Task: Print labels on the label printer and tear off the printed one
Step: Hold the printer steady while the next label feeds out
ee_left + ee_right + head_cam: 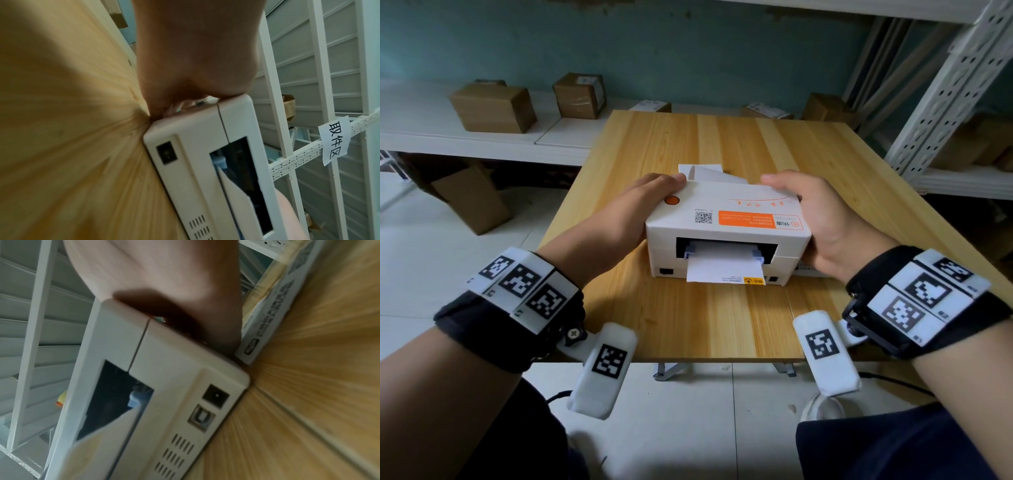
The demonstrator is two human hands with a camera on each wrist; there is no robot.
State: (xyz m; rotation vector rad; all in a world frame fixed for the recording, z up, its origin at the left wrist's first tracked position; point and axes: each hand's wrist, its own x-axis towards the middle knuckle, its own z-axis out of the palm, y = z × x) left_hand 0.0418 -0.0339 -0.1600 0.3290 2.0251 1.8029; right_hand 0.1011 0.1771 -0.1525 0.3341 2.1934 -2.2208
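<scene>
A white label printer point(726, 222) with an orange button point(672, 200) stands mid-table, its slotted side facing me. My left hand point(654, 192) grips its left side, thumb on the top edge. Gripping the right side the same way is my right hand point(801, 202). A white label strip point(722, 270) hangs out of the near slot, and more white paper point(709, 173) curls up behind the far edge. The left wrist view shows the left hand point(195, 56) against the printer point(197, 146) near its power switch point(167, 152). The right wrist view shows the right hand point(164, 280) on the printer point(170, 369).
The wooden table point(722, 325) ends just below my wrists. A flat white box point(273, 313) lies against the printer's right side. Cardboard boxes point(493, 108) sit on a white shelf at the back left. A white metal rack point(945, 92) stands at the right.
</scene>
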